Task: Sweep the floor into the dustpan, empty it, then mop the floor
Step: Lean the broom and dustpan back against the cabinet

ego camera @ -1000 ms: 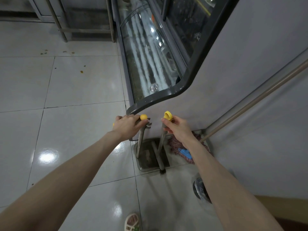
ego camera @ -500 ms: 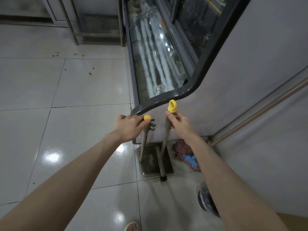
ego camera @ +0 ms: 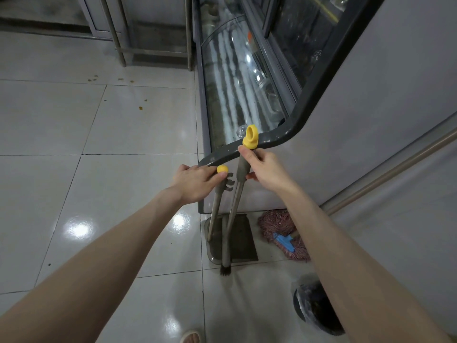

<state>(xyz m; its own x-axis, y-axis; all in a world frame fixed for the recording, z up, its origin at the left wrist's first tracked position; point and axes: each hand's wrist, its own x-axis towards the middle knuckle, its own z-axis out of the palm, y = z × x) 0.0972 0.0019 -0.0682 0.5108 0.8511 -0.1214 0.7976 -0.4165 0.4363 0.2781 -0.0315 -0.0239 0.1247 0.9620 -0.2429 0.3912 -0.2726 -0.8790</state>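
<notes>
Head cam showed the tiled floor [ego camera: 99, 194] taking up most of the shot, with a glass display case [ego camera: 247, 82] along its right edge; the mop [ego camera: 284, 233] lay with its pink head on the tiles beside the case, its pole running up to the right; a lined bin [ego camera: 314, 305] sat nearer the camera; the dustpan [ego camera: 237, 243] stood on the floor at the case's corner, broom [ego camera: 238, 184] standing in it with the bristles poking out the front. Left hand [ego camera: 195, 181] was curled round the top of the dustpan handle [ego camera: 215, 206] just under the yellow knob; right hand [ego camera: 265, 169] was wrapped tight on the broom's grey grip below its yellow hanging cap. Both looked like light, stiff poles, so I'd say gripping high was fine; little yellowish crumbs [ego camera: 141, 108] sat well off up the floor, not swept yet.
</notes>
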